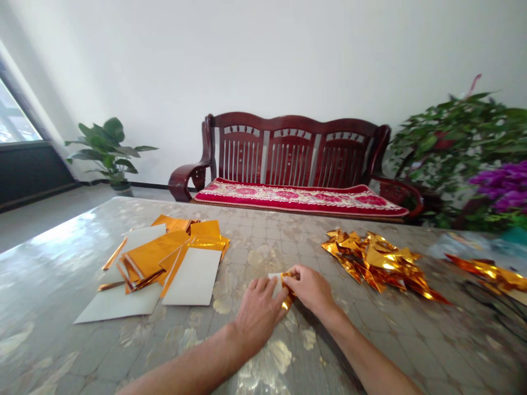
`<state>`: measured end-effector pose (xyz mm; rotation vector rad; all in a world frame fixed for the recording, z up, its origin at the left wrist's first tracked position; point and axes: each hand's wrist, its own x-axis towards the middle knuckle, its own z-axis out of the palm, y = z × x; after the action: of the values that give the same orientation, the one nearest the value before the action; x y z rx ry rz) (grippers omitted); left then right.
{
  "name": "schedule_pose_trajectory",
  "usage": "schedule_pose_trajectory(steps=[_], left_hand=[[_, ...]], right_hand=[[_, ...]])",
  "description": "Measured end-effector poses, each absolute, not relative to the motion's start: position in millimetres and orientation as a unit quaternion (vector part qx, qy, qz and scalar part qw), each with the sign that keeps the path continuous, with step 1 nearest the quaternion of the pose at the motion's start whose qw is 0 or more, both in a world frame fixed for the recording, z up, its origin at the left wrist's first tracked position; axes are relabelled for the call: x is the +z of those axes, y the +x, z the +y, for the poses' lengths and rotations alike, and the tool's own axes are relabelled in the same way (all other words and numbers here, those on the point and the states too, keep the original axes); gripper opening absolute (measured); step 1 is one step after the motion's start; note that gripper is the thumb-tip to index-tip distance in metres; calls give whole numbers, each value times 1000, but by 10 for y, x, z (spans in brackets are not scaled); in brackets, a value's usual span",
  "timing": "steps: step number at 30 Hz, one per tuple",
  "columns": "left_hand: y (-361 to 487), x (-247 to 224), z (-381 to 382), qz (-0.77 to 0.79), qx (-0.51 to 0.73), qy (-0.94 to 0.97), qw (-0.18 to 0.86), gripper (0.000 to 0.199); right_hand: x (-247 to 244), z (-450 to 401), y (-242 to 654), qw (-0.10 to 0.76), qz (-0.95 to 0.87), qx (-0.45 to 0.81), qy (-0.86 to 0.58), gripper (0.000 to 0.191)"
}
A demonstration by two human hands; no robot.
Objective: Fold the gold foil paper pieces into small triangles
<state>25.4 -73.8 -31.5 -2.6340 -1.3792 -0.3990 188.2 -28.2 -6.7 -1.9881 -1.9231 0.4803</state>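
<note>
A small sheet of gold foil paper [287, 301], white on its back, lies partly folded on the table between my hands. My left hand [260, 307] rests over its left side, fingers pressing it down against the tabletop. My right hand [309, 286] pinches its upper right edge between thumb and fingers. Much of the sheet is hidden under the fingers. To the left lies a loose stack of gold and white paper sheets [158, 254]. A heap of folded shiny gold foil pieces [381, 260] sits to the right of my right hand.
The patterned, glossy table cover [247, 236] spreads under everything. More gold foil [494, 272], a clear plastic bag [457, 245] and a dark cable [489, 302] lie at the far right. Behind the table stand a wooden bench [288, 151] and potted plants [111, 145].
</note>
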Motion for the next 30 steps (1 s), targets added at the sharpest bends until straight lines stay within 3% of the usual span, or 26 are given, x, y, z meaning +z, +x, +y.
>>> schedule_pose_trajectory(steps=[7,17,30], left_hand=[[232,-314,-726,-465,-139,-872,62,33],[166,-305,-682,-473,-140,-870,1,34],[163,-264,-665,-466,-157,-871,1,33]], right_hand=[[-203,-346,1832,230,-740,62,-629,11],[-278,-401,1831,228,-809,-49,-539,18],[-297,-458,1815,225,-831,-70,-504,15]])
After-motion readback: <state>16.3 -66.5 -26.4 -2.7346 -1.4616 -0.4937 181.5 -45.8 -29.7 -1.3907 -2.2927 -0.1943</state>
